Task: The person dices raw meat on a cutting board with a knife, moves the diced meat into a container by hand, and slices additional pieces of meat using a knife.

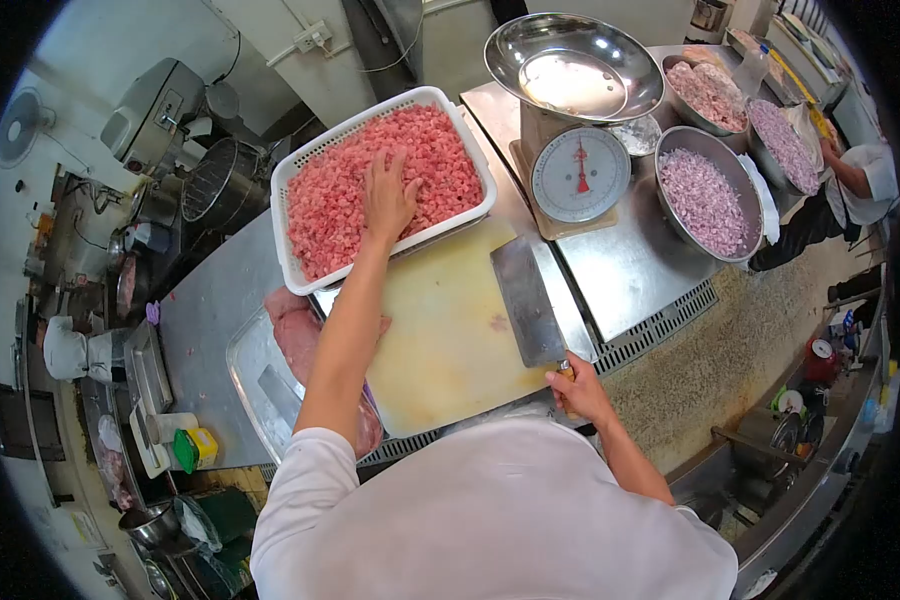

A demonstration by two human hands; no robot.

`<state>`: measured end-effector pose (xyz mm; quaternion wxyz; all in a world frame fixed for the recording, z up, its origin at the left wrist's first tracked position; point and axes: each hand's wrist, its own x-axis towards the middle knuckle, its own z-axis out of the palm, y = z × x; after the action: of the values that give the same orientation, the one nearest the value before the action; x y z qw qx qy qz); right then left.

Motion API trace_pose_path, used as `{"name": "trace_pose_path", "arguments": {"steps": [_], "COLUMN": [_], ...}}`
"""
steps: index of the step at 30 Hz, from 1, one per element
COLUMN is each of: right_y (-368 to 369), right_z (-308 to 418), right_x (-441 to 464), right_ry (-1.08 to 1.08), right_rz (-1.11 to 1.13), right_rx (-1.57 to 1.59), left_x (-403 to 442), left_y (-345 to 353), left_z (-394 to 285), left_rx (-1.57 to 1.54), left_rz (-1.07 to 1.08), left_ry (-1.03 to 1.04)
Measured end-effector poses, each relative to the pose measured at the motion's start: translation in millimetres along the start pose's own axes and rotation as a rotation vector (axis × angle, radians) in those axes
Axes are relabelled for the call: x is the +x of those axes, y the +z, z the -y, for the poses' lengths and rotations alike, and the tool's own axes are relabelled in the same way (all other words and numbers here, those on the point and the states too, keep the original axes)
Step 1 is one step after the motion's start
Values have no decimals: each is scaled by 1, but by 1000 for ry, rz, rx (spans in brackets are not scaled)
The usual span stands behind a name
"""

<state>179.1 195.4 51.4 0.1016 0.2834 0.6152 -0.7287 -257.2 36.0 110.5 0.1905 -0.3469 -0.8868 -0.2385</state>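
Note:
My left hand (390, 196) rests with spread fingers on diced pink meat (320, 190) that fills a white perforated basket (282, 225). In my right hand (578, 390) is the wooden handle of a broad cleaver (526, 305), its blade lying flat over the right side of a yellowish cutting board (430, 330). Larger pieces of raw meat (295, 335) lie on a metal tray (245, 365) left of the board, partly hidden by my left forearm.
A dial scale (580, 175) with a steel pan (575, 68) stands beyond the cleaver. Bowls of chopped purplish pieces (705, 200) and meat (708, 95) are at the right. One person (865, 180) is at the far right, another (70, 348) far left.

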Motion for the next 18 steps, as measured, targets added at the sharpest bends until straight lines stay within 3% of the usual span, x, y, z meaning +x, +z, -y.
{"name": "trace_pose_path", "arguments": {"steps": [6, 13, 18], "right_y": [-4, 2, -2], "right_z": [3, 9, -1], "right_x": [12, 17, 21], "right_ry": [37, 110, 59], "right_rz": [-12, -42, -6], "right_rx": [23, 143, 118], "left_x": [61, 132, 135], "left_y": [42, 89, 97], "left_z": [37, 62, 65], "left_rx": [119, 170, 221], "left_rz": [-20, 141, 238], "left_ry": [94, -25, -94]}}
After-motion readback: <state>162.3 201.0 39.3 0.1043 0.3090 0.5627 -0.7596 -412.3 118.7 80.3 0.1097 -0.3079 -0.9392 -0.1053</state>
